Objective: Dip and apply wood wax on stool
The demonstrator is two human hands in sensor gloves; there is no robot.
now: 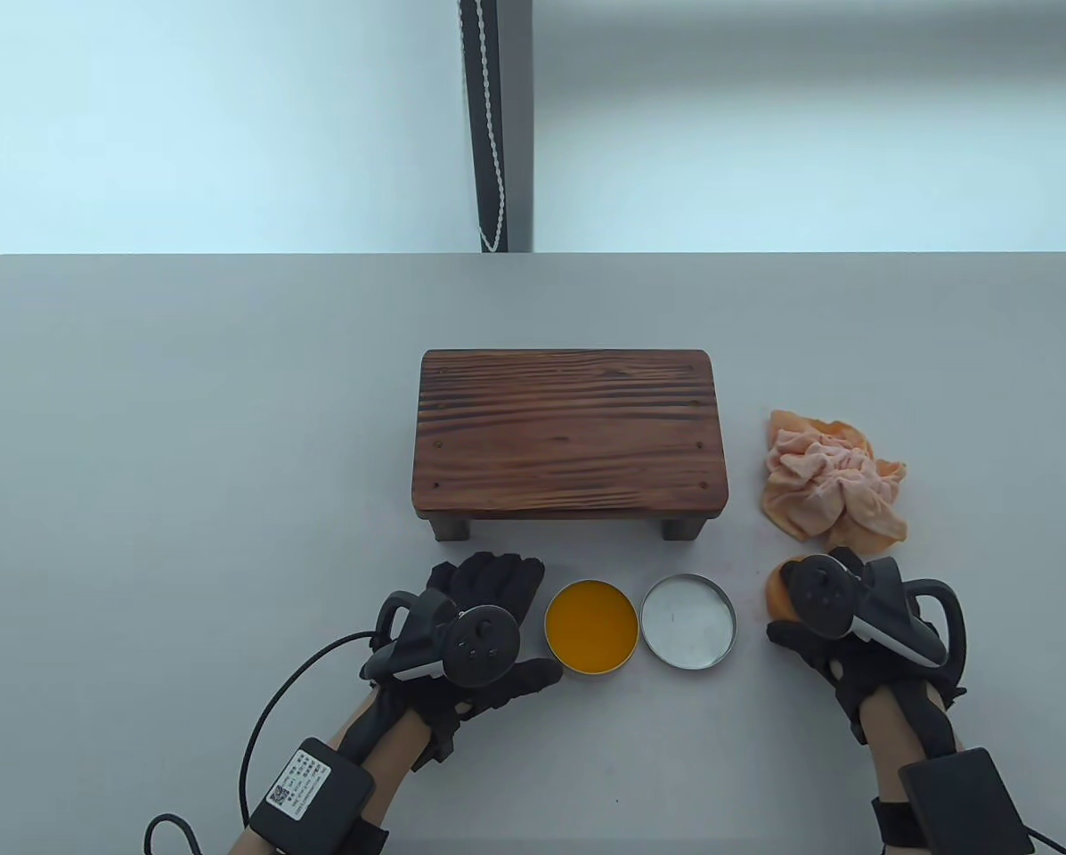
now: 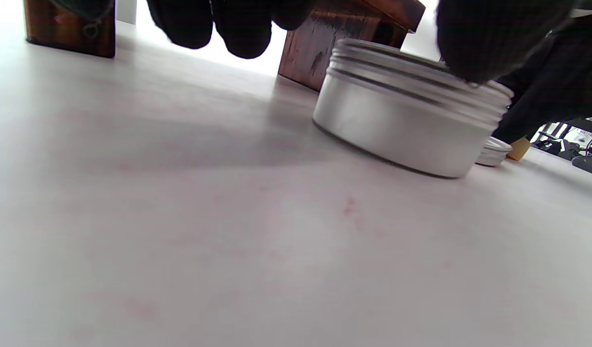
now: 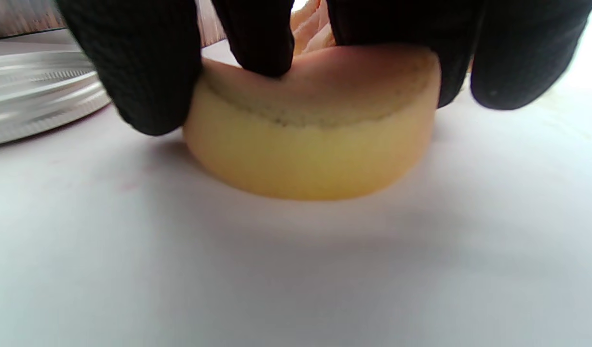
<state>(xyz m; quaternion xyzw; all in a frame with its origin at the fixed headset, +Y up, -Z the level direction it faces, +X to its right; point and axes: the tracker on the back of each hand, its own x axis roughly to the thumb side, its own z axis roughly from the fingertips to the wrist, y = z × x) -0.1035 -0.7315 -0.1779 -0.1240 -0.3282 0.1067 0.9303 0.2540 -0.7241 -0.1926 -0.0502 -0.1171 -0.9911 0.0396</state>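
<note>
A dark wooden stool (image 1: 568,436) stands at the table's middle. In front of it sits an open round tin (image 1: 590,626) of orange wax, with its silver lid (image 1: 688,620) lying to the right. My left hand (image 1: 525,622) lies beside the tin on its left. In the left wrist view the thumb (image 2: 484,43) touches the tin's rim (image 2: 407,125) and the fingers (image 2: 238,29) hang free of it. My right hand (image 1: 795,598) grips a round yellow sponge (image 3: 310,144) that rests on the table. The fingers (image 3: 141,82) pinch its sides and top.
A crumpled peach cloth (image 1: 831,485) lies right of the stool, just beyond the sponge. The stool's legs (image 2: 344,43) stand close behind the tin. The lid (image 3: 35,96) sits just left of the sponge. Cables trail from both wrists at the table's front edge.
</note>
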